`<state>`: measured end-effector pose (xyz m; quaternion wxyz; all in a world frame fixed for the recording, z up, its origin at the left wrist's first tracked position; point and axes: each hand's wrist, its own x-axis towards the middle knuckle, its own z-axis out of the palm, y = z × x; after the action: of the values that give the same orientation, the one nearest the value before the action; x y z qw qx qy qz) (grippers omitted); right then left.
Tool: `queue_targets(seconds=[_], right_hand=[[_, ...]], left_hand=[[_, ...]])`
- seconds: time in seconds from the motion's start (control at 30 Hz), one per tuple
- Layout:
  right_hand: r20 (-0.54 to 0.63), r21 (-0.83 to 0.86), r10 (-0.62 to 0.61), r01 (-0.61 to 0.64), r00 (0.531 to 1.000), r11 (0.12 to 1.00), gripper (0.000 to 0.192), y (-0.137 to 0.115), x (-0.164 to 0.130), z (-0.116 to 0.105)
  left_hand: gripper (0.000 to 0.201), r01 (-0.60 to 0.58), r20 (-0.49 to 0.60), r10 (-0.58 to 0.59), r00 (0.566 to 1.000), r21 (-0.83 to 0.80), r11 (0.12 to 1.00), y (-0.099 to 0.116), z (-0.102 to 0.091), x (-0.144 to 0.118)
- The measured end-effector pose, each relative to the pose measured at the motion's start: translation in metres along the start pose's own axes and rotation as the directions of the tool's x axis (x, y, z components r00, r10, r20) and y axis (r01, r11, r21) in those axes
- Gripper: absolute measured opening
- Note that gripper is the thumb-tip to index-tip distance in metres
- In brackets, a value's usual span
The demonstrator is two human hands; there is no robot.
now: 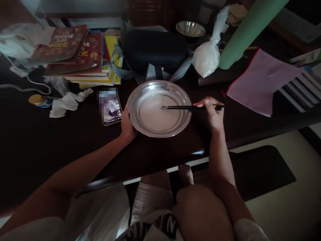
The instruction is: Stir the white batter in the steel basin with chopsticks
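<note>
On the dark table (37,144) I saw a stack of books (82,57) at the far left, with a crumpled tissue (66,103) and a phone (112,111) lying nearer me. Behind them sat a black case (155,50), a small steel bowl (190,29), a knotted plastic bag of white powder (207,58), a green roll (250,30) and a pink pouch (260,80).

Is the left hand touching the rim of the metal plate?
Touching. The head view shows the left hand pressed against the metal plate's left rim, no gap visible between them.
</note>
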<state>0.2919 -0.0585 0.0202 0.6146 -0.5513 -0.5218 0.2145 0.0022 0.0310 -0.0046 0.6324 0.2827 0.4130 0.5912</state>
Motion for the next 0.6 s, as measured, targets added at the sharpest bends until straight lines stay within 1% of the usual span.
queue_targets(seconds=[0.03, 0.07, 0.17, 0.2, 0.23, 0.3, 0.37, 0.4, 0.5, 0.53, 0.57, 0.6], right_hand=[[-0.015, 0.014, 0.011, -0.011, 1.000, 1.000, 0.045, -0.0002, 0.0000, -0.0001], [-0.004, 0.026, 0.019, -0.018, 1.000, 1.000, 0.046, -0.0005, 0.0000, 0.0000], [0.100, 0.020, 0.008, -0.010, 0.995, 1.000, 0.043, -0.0012, 0.0004, 0.0012], [0.115, 0.016, -0.003, 0.002, 0.993, 1.000, 0.041, -0.0011, 0.0006, 0.0015], [0.106, 0.017, -0.014, 0.013, 0.994, 1.000, 0.039, -0.0009, 0.0008, 0.0016], [0.032, 0.041, -0.027, 0.026, 0.999, 0.999, 0.037, -0.0002, 0.0008, 0.0012], [-0.021, 0.075, -0.019, 0.021, 1.000, 0.997, 0.040, 0.0003, 0.0004, 0.0006], [-0.011, 0.086, -0.013, 0.014, 1.000, 0.996, 0.041, 0.0003, 0.0001, 0.0006], [0.109, 0.066, -0.006, -0.002, 0.994, 0.998, 0.039, 0.0000, 0.0001, 0.0014], [0.132, 0.054, -0.011, 0.004, 0.991, 0.999, 0.037, 0.0001, 0.0003, 0.0016], [0.132, 0.043, -0.016, 0.010, 0.991, 0.999, 0.036, 0.0004, 0.0006, 0.0017], [0.105, 0.039, -0.020, 0.016, 0.994, 0.999, 0.035, 0.0009, 0.0009, 0.0014]], left_hand=[[0.018, 0.003, 0.009, -0.003, 1.000, 0.000, 1.000, -0.0005, -0.0005, 0.0003], [0.017, 0.003, 0.017, -0.003, 1.000, 0.000, 1.000, -0.0009, -0.0012, 0.0007], [0.011, -0.019, 0.033, 0.019, 0.999, 0.003, 1.000, -0.0015, -0.0036, 0.0019], [0.010, -0.031, 0.036, 0.031, 0.999, 0.004, 1.000, -0.0016, -0.0043, 0.0022], [0.009, -0.040, 0.039, 0.040, 0.998, 0.005, 0.999, -0.0017, -0.0048, 0.0024], [0.010, -0.041, 0.041, 0.041, 0.998, 0.008, 0.999, -0.0018, -0.0052, 0.0027], [0.011, -0.024, 0.043, 0.024, 0.999, 0.007, 1.000, -0.0019, -0.0050, 0.0028], [0.011, -0.015, 0.042, 0.015, 0.999, 0.002, 1.000, -0.0019, -0.0050, 0.0029], [0.006, -0.012, 0.033, 0.012, 0.999, -0.015, 1.000, -0.0026, -0.0057, 0.0037], [0.005, -0.017, 0.028, 0.017, 0.999, -0.015, 1.000, -0.0031, -0.0062, 0.0040], [0.005, -0.021, 0.026, 0.021, 0.999, -0.013, 1.000, -0.0037, -0.0067, 0.0044], [0.006, -0.023, 0.026, 0.023, 0.999, -0.009, 1.000, -0.0043, -0.0072, 0.0047]])
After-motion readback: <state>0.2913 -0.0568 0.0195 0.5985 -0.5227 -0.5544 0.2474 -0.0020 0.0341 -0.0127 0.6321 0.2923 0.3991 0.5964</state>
